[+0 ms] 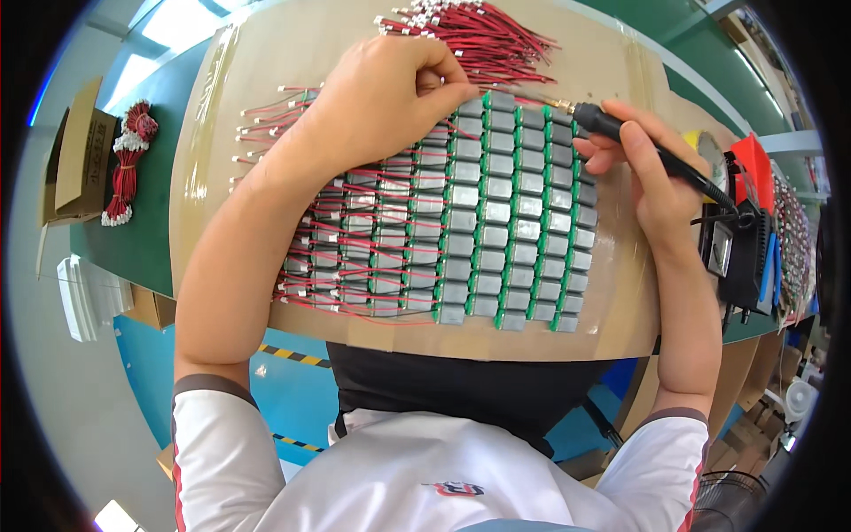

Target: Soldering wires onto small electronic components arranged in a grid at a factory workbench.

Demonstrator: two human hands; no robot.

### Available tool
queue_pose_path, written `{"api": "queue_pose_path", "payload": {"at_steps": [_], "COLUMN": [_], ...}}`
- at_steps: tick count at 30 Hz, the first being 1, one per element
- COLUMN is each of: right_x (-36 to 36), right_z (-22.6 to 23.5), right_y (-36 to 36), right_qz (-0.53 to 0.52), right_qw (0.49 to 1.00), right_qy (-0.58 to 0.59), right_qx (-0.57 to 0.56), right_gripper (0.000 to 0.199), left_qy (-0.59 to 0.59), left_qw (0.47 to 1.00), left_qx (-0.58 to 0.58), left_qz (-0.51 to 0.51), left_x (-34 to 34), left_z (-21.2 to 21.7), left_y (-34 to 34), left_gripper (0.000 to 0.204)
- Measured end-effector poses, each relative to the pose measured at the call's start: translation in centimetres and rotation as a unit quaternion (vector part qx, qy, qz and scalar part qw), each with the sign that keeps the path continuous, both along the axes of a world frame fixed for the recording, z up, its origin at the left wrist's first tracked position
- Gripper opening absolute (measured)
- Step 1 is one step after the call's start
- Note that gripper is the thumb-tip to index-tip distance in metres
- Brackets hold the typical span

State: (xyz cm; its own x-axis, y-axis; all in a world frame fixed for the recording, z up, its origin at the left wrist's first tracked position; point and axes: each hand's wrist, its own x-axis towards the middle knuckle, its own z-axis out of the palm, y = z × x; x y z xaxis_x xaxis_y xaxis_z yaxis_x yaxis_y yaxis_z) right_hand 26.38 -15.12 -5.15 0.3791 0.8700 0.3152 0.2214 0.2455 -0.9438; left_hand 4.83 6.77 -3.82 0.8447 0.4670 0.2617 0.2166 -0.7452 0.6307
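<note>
Rows of small grey battery cells (pixel 498 187) with green circuit strips along their sides cover the middle of the worktable. Red and black wire leads (pixel 355 217) with white plugs lie across the left columns. My left hand (pixel 394 93) reaches over the far end of the cells, thumb and forefinger pinched together; what they hold is too small to make out. In my right hand (pixel 656 168) is a black soldering iron (pixel 612 129), held like a pen. Its thin tip points left toward the far row, near my left fingertips. Contact between tip and cell cannot be told.
A loose pile of red and black leads (pixel 483 40) lies beyond the cells. On the right, a soldering station (pixel 749 253) stands by a red holder (pixel 752 173) and yellow tape roll (pixel 706 151). An open cardboard box (pixel 81 164) and bundled leads (pixel 124 177) sit left.
</note>
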Motion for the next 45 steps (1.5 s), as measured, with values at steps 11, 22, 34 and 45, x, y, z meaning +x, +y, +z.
{"api": "queue_pose_path", "payload": {"at_steps": [11, 22, 34, 45], "right_x": [-0.1, -0.07, -0.41, -0.28], "right_z": [0.03, 0.16, 0.18, 0.18], "right_y": [-0.26, -0.16, 0.13, 0.14], "right_qz": [0.004, 0.0, -0.006, -0.006], "right_qw": [1.0, 1.0, 1.0, 0.999], "right_qy": [0.006, -0.016, -0.024, -0.047], "right_qx": [-0.005, -0.006, -0.002, 0.007], "right_gripper": [0.025, 0.024, 0.023, 0.023], "left_qy": [0.009, 0.011, 0.021, 0.033], "left_qw": [1.0, 1.0, 1.0, 0.999], "left_qx": [-0.018, -0.018, -0.018, -0.018], "left_qz": [0.002, 0.006, 0.01, 0.014], "left_x": [-0.1, 0.19, -0.01, 0.08], "left_z": [0.58, 0.45, 0.43, 0.63], "left_y": [-0.56, -0.45, -0.4, -0.51], "left_gripper": [0.021, 0.022, 0.022, 0.023]}}
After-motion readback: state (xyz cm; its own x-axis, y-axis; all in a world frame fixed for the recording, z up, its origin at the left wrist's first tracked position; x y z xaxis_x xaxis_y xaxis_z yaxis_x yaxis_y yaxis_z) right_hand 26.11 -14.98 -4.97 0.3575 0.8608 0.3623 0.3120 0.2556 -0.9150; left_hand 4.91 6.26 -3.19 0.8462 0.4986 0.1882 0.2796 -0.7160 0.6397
